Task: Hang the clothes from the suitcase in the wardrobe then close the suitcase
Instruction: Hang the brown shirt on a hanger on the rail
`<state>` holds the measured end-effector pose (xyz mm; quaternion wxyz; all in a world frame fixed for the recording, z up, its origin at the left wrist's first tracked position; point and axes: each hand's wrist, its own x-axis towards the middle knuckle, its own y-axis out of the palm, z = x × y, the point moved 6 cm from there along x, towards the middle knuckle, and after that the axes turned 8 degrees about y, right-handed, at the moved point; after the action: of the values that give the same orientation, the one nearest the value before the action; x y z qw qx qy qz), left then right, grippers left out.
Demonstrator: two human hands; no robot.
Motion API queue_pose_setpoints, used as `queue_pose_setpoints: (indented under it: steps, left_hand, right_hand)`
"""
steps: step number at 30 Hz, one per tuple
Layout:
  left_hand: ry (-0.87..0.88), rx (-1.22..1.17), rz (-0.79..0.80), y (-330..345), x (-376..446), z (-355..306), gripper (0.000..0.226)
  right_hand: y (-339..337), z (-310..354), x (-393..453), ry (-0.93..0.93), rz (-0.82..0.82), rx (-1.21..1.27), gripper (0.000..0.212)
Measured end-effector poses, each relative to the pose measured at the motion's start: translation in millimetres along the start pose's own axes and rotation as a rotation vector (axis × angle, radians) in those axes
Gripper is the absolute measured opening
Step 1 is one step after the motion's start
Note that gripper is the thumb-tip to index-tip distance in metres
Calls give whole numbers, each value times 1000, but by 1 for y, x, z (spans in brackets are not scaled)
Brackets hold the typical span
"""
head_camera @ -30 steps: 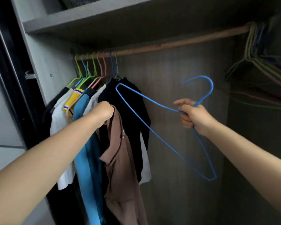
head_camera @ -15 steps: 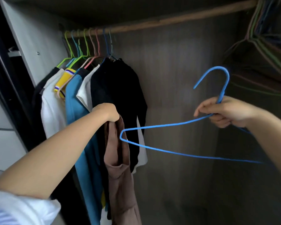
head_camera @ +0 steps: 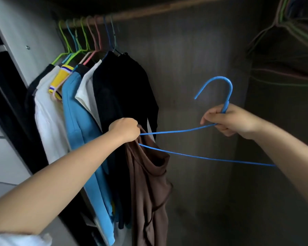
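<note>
My left hand [head_camera: 125,129] grips the top of a brown garment [head_camera: 149,183] that hangs down in front of the wardrobe's clothes. A blue wire hanger [head_camera: 215,86] is held at its neck by my right hand [head_camera: 228,119], hook upward. The hanger's left corner reaches my left hand and enters the brown garment's opening. The hanger's right corner is hidden behind my right forearm. The suitcase is out of view.
A wooden rail [head_camera: 149,12] runs across the top. On its left hang several garments on coloured hangers: white [head_camera: 46,118], blue [head_camera: 78,121], black [head_camera: 124,93]. A bunch of empty hangers [head_camera: 292,32] hangs at the upper right. The dark back wall [head_camera: 194,68] lies between.
My right hand has turned the hanger from tilted to level and moved its left corner into the brown garment held by my left hand. The view has dropped slightly.
</note>
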<state>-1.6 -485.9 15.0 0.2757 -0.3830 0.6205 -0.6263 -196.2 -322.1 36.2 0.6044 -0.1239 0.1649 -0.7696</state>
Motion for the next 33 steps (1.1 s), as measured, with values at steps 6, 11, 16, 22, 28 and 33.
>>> queue_pose_setpoints:
  steps: [6,11,16,22,28,33]
  left_hand:
    - [20,-192,-55,-5,-10,-22,28]
    - [-10,-184,-172,-18,-16,-33,21]
    - [57,-78,-152,-16,-21,-57,15]
    - [73,55,-285,-39,-24,-37,18]
    - [-25,56,-247,-35,-19,-7,14]
    - [-67,100,-188,-30,-8,-10,20]
  right_hand:
    - [3,1,7,-69,-128,121,31]
    - [21,-23,14,23,-277,279,34]
    - [35,-34,19,46,-331,401,31]
    - [9,-24,10,15,-336,326,33]
    - [-15,1,1,-56,-278,184,34]
    - [0,6,13,-66,-203,145,34]
